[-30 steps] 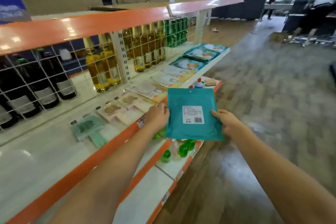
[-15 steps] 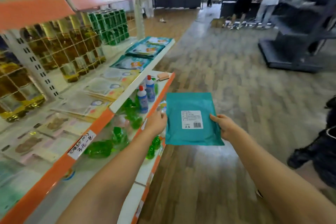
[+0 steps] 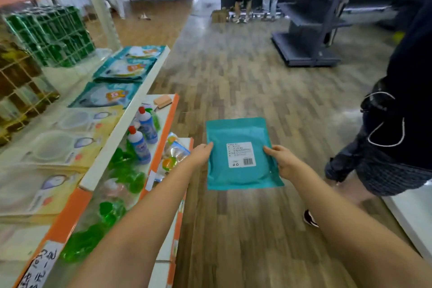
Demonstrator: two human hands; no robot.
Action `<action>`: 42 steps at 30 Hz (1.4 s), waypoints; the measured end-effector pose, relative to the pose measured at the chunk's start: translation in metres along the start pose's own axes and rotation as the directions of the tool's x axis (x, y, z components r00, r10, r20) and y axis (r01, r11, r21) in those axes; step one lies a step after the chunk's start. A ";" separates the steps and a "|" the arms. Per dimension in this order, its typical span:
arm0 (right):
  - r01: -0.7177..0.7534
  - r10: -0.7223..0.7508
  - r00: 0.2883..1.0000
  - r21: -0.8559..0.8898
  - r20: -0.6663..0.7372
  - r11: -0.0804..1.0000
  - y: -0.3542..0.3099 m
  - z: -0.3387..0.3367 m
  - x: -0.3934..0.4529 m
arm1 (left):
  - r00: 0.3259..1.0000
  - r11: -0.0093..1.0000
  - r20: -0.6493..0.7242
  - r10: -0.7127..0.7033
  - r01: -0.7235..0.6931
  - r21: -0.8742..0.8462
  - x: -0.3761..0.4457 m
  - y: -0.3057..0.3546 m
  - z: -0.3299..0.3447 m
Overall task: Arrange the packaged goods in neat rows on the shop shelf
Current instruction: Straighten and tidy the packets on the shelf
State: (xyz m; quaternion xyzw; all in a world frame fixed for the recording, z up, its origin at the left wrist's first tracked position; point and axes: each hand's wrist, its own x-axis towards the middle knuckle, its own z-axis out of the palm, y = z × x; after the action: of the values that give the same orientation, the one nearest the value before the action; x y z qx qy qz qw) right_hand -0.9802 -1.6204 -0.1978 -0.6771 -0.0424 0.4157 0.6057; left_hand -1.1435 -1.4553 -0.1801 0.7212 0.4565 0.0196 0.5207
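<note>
I hold a flat teal packet [image 3: 240, 133] with a white barcode label facing me, out over the aisle floor. My left hand [image 3: 201, 153] grips its left edge and my right hand [image 3: 281, 159] grips its right edge. The shop shelf [image 3: 131, 103] with a white and orange front edge runs along my left. Several matching teal packets [image 3: 124, 69] lie in a row at its far end, and yellow flat packets [image 3: 65, 138] lie nearer to me.
A lower shelf [image 3: 164, 124] carries blue bottles with red caps [image 3: 142, 144] and green items [image 3: 126, 170]. A person in dark clothes [image 3: 402, 110] stands close on my right. A grey shelving unit [image 3: 313, 30] and other people stand farther down the wooden-floored aisle.
My view has swung to the right along the shelf toward the aisle, and the teal packet has moved with both hands away from the shelf edge. A person has come into view on the right.
</note>
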 end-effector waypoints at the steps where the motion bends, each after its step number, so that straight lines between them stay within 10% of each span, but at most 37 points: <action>1: -0.004 0.004 1.000 0.006 -0.008 1.000 0.000 0.001 0.004 | 1.000 0.999 0.025 0.000 0.001 -0.045 0.001 0.004 0.000; 20: -0.096 0.095 0.995 0.030 0.030 0.995 -0.007 -0.015 0.056 | 0.954 0.817 0.262 -0.143 0.263 -0.513 0.057 0.019 0.022; 32: 0.029 -0.231 0.939 -0.610 -0.255 0.792 -0.022 -0.009 0.058 | 0.989 0.849 0.094 -0.110 0.143 -0.509 0.056 0.058 0.048; 42: 0.226 -0.264 0.961 -0.769 0.077 0.598 0.006 0.029 0.042 | 0.988 0.797 0.074 -0.136 0.153 -0.584 0.051 0.066 0.071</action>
State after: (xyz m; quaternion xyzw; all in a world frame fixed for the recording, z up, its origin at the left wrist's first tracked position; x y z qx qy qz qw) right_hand -0.9731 -1.5761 -0.2217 -0.8672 -0.2947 0.2553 0.3099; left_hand -1.0365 -1.4754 -0.1847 0.4878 0.4742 0.1099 0.7246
